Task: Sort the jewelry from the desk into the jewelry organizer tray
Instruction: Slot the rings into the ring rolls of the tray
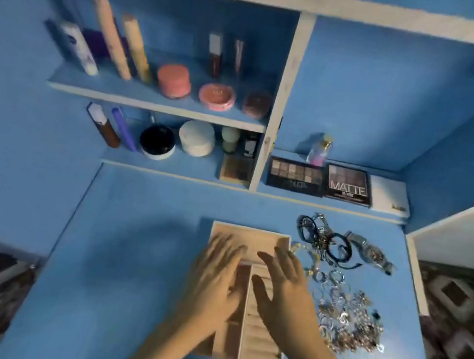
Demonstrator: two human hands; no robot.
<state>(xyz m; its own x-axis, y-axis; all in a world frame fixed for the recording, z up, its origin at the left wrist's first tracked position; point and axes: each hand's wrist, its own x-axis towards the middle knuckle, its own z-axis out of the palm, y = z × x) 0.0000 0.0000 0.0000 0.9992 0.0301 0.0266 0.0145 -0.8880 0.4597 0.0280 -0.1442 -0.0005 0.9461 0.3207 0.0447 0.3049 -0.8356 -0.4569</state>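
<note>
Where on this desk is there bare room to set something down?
Bare desk lies left of the tray and in the strip between tray and shelf edge. Right of the tray is crowded: jewelry pile and watch. The left hand and right hand are over the tray.

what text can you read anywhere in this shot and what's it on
"MATTE": in large white letters on the right-hand eyeshadow palette; the smaller line under it is too blurred to read.
Left-hand eyeshadow palette: pale lettering along its lower edge, too blurred to read.
Tubes and jars on the shelves: any labels are too blurred to read.
</note>
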